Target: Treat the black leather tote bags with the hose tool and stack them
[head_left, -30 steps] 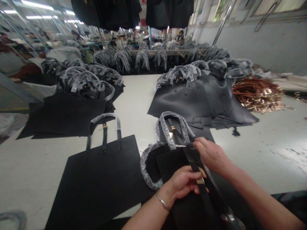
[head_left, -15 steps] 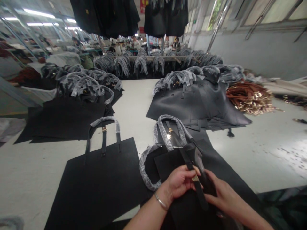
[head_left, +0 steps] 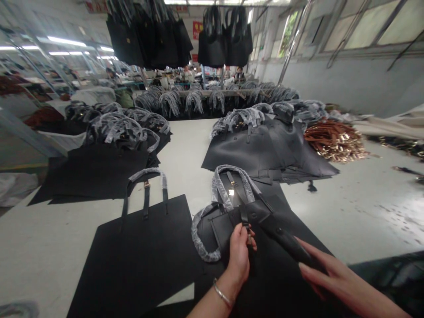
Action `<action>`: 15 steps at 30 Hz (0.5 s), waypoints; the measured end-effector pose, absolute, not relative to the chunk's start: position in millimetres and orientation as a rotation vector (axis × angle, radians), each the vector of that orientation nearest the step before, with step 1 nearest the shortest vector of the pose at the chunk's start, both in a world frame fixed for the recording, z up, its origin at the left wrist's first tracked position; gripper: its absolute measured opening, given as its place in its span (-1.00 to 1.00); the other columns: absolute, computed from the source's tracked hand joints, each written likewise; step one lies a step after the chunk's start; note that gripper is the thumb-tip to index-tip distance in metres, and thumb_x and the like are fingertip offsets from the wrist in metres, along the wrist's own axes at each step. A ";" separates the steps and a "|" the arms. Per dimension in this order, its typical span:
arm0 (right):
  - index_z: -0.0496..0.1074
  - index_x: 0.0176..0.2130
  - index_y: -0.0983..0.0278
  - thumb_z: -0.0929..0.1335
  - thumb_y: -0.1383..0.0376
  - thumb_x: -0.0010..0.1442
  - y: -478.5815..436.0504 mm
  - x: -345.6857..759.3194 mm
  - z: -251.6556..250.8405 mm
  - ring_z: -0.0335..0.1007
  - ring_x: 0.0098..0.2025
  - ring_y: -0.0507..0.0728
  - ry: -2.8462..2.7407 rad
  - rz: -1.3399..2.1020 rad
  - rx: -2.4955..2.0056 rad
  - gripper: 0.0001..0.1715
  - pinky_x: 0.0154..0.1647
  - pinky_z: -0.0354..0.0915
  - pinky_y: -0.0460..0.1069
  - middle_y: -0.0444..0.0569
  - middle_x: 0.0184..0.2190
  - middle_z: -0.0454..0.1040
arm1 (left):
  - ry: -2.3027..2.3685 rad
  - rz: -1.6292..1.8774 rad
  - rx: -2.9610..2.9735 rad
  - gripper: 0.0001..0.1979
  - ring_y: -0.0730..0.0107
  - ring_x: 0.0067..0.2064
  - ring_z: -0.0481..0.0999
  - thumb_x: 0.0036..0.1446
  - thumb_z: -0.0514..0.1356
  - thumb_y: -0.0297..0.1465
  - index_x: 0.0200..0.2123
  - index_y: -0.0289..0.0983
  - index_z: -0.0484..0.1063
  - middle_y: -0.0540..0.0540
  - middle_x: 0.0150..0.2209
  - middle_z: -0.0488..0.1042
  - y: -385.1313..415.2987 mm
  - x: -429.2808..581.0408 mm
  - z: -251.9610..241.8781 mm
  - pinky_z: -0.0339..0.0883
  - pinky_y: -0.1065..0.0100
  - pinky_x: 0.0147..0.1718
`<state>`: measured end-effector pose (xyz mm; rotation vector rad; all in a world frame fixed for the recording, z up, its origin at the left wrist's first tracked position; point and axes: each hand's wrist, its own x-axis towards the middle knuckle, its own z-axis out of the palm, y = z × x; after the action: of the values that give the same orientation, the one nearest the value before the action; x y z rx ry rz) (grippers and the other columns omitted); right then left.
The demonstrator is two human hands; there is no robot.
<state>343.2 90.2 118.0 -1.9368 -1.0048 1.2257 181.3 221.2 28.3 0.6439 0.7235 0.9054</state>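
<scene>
A black leather tote bag (head_left: 261,260) lies flat in front of me, its handles wrapped in clear plastic (head_left: 228,190). My left hand (head_left: 239,256), with a metal bangle on the wrist (head_left: 221,295), pinches a narrow black strap (head_left: 245,223) with a small gold fitting near the fingertips. My right hand (head_left: 326,276) lies lower right, fingers extended, at the end of a wider black strap (head_left: 285,236). Beside it, a second black tote (head_left: 142,251) lies flat, its wrapped handles (head_left: 145,176) pointing away from me.
Stacks of black totes with wrapped handles (head_left: 238,145) cover the white table (head_left: 364,207). A heap of tan straps with gold buckles (head_left: 334,141) lies to the right. Finished bags (head_left: 212,44) hang overhead, and distant people (head_left: 239,74) sit at work.
My right hand has let go of the strap and moved to the lower right. My left hand has turned more upright on the narrow strap. The view has tilted slightly upward.
</scene>
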 end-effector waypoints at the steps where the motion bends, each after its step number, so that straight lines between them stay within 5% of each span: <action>1: 0.11 0.34 0.22 0.40 -0.12 0.08 92.4 339.8 120.1 0.36 -0.56 0.09 -0.977 1.306 -1.914 0.00 -0.58 0.31 -0.09 -0.18 -0.56 0.43 | 0.727 0.902 0.661 -0.61 0.47 -0.45 0.35 0.12 0.23 -0.10 -0.22 -0.34 0.43 -0.07 -0.37 0.41 220.6 182.3 27.8 0.26 0.42 -0.48; 10: 0.07 0.35 0.25 0.40 -0.08 0.14 118.4 324.6 132.8 0.23 -0.56 0.01 -0.980 1.483 -1.750 -0.03 -0.56 0.21 -0.12 -0.22 -0.54 0.34 | 0.662 0.851 0.727 -0.58 0.34 -0.29 0.45 0.11 0.27 -0.11 -0.15 -0.37 0.51 -0.17 -0.27 0.50 223.5 183.1 27.5 0.31 0.35 -0.28; 15: 0.06 0.34 0.27 0.42 -0.12 0.05 126.2 319.6 141.4 0.26 -0.57 0.05 -0.897 1.447 -1.821 0.06 -0.58 0.22 -0.11 -0.21 -0.57 0.36 | 0.655 0.829 0.687 -0.59 0.42 -0.39 0.39 0.07 0.30 -0.12 -0.24 -0.39 0.48 -0.11 -0.37 0.46 226.1 180.9 29.0 0.28 0.38 -0.35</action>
<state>319.6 126.2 141.4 -1.8209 -0.8968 1.4470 180.9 226.1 29.0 0.6865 0.6553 0.8295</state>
